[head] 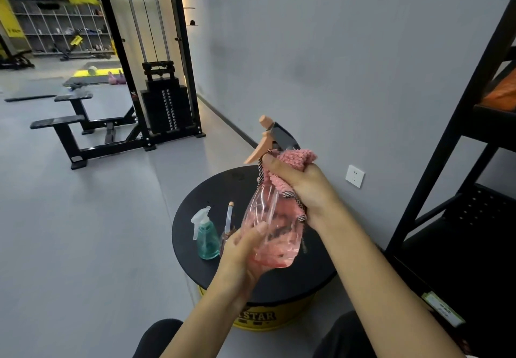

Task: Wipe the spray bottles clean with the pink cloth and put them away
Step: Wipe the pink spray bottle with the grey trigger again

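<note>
On the round black worktop [279, 285], a teal spray bottle [208, 239] stands upright at the left, with a small brown bottle [225, 237] just beside it. Above them, the left hand [243, 248] cups the base of the pink spray bottle [272, 226], fingers curled round it. The right hand [304, 187] has its fingers clamped on the pink cloth [290, 162] around the bottle's neck.

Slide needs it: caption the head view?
The left hand holds a pink spray bottle while the right hand wraps the pink cloth round its neck.
</note>
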Demonstrator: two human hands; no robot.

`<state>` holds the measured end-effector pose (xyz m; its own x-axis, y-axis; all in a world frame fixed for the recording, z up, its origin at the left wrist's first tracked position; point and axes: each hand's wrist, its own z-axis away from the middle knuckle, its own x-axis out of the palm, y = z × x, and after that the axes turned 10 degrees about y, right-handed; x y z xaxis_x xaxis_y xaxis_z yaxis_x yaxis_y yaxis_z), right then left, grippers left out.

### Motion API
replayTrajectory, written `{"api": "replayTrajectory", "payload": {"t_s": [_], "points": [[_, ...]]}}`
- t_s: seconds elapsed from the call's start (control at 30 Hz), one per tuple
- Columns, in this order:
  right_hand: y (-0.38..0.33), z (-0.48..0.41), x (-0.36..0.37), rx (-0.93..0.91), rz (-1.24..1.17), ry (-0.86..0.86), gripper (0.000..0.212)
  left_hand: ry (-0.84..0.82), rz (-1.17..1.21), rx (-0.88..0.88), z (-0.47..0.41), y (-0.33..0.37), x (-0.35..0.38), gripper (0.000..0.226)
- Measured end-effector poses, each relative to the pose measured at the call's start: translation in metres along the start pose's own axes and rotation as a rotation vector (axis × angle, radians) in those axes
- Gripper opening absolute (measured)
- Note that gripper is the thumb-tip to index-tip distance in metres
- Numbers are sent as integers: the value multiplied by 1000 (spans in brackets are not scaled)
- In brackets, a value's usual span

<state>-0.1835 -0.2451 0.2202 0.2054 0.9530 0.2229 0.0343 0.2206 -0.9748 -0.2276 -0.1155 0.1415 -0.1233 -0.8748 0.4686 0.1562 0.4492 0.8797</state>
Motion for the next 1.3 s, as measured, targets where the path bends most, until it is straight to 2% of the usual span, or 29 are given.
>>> {"api": "replayTrajectory", "payload": {"t_s": [0.07, 0.1, 0.2, 0.27, 0.4, 0.5, 0.57, 0.7, 0.77, 0.8, 0.87, 0.93, 1.0, 1.07, 1.13, 1.2, 1.27, 1.3], "points": [[-2, -3, -4, 95, -132, -191, 69, -96, 125, -129, 2, 4, -1, 87], [-1, -4, -6, 132, -192, -278, 73, -138, 198, -203, 3, 5, -2, 93], [0, -4, -7, 183, -274, -368, 67, -180, 271, -287, 5, 6, -1, 101], [-2, -3, -5, 145, -242, -286, 59, -150, 210, -226, 3, 6, -1, 102], [3, 2, 4, -7, -44, 82, 31, 1, -45, 19, -2, 5, 0, 73], [7, 4, 8, -119, 46, 180, 16, 107, -85, 82, -5, 1, 0, 72], [4, 3, 6, -27, -1, 107, 24, 61, -32, 33, -4, 1, -1, 75], [4, -1, -5, 199, -252, -279, 59, -151, 219, -260, 1, 5, -7, 87], [6, -1, -7, 213, -338, -383, 67, -198, 276, -311, 2, 4, -8, 93], [5, -1, -7, 193, -324, -379, 66, -206, 272, -299, 2, 4, -8, 93], [2, 3, -4, 133, -239, -266, 51, -185, 206, -235, 1, 4, -8, 88], [0, 5, 1, 71, -129, -68, 37, -127, 83, -136, -2, 5, -7, 82], [4, 5, 5, -24, 20, 119, 31, -59, -20, -51, -4, 5, -4, 85], [7, 5, 6, -90, 59, 184, 32, -20, -48, -27, -6, 5, -1, 90], [5, 3, 2, -41, 6, 131, 37, -17, -32, -26, -6, 6, 0, 84], [3, 0, -4, 56, -108, -23, 62, -64, 37, -92, -4, 7, -1, 87], [4, -4, -10, 136, -227, -210, 92, -127, 188, -239, 0, 8, 0, 97], [5, -4, -13, 161, -267, -291, 96, -163, 261, -304, 3, 8, 1, 96]]}}
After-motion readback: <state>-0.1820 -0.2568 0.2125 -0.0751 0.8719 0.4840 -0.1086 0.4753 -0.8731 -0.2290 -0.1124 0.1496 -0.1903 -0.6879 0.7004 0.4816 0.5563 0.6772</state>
